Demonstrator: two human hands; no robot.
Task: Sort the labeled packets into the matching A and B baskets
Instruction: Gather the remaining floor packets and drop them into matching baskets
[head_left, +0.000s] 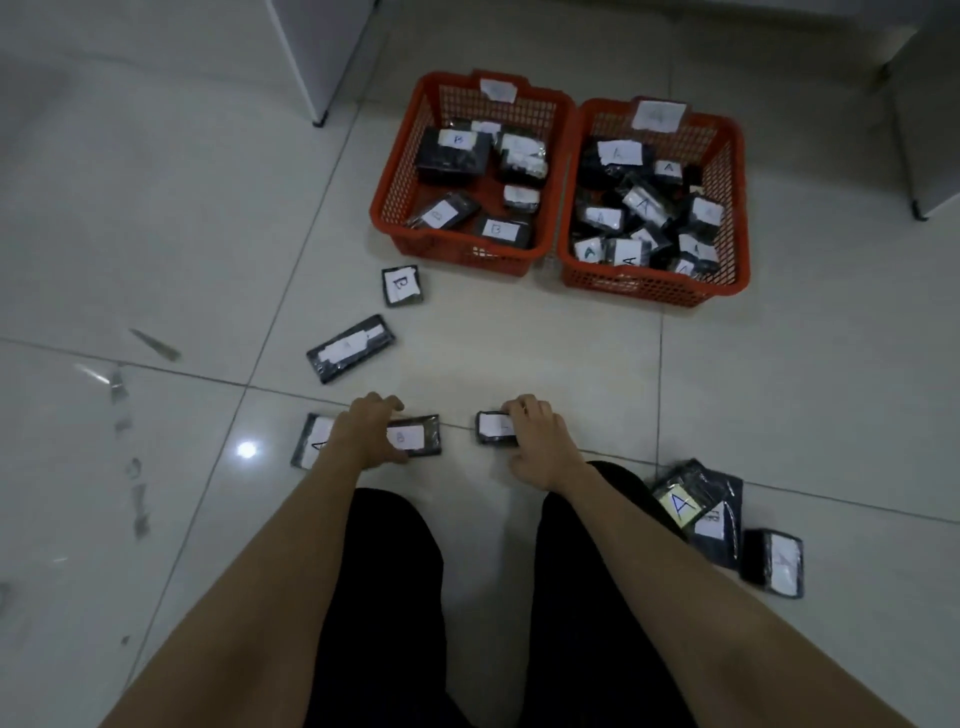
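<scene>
Fingers (387, 402) of both hands touch packets on glossy tiled floor (779, 389).

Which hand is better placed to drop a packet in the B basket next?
Left. The left hand is already on the B packet, and the B basket is the left of the two. The right hand grips a packet with an unreadable label.

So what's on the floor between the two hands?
Nothing: in the head view, only bare tile floor lies between the left hand and right hand.
</scene>
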